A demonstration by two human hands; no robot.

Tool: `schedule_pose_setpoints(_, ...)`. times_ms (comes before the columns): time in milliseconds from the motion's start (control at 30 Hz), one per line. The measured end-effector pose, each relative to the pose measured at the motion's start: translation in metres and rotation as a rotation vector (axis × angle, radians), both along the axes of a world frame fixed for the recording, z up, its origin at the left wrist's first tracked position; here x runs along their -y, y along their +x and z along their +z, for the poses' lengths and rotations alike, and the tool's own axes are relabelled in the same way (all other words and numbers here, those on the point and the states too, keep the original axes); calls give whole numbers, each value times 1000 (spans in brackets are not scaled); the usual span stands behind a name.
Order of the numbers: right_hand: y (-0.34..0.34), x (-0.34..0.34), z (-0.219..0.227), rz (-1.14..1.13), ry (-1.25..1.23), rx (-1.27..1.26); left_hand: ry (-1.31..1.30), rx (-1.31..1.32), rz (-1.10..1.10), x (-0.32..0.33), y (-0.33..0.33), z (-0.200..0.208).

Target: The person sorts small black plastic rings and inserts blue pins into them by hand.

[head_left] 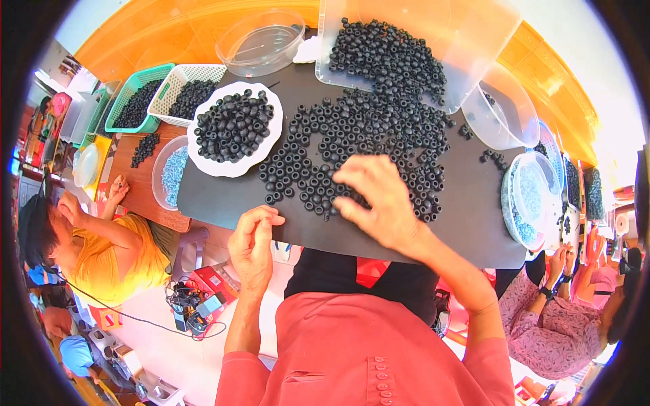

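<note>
Right now you are sorting the beads (365,128) spread over the black mat (467,216): your right hand (379,196) is lying flat, fingers spread, on their near edge. Your left hand (254,240), at its eight o'clock, is pinching shut; whether on a bead, I cannot tell. Next, probably, picking singles calls for a fine fingertip grip.

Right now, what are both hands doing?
Left hand: fingers pinched together, contents hidden.
Right hand: open, flat on the black beads.

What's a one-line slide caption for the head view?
Right hand spread on black ring beads across a dark mat; left hand pinched at the mat's edge.
</note>
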State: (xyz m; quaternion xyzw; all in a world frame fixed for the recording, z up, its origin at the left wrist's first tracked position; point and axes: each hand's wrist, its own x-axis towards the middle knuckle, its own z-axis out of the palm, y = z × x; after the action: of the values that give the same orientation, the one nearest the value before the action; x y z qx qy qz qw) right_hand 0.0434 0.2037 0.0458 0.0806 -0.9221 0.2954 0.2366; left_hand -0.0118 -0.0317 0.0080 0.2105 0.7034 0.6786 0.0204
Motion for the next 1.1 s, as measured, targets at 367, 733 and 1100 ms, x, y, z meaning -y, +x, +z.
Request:
schedule_pose_setpoints(367,14,28,-22,-37,37,-125,-182,-352,238,-43,-197,46)
schedule_pose_setpoints(733,11,27,-23,-50,17,-27,-218,381,191,-70,-388,6)
schedule_pose_setpoints(1100,9,32,-19,-5,17,-1,259,490,131,-57,-461,-41)
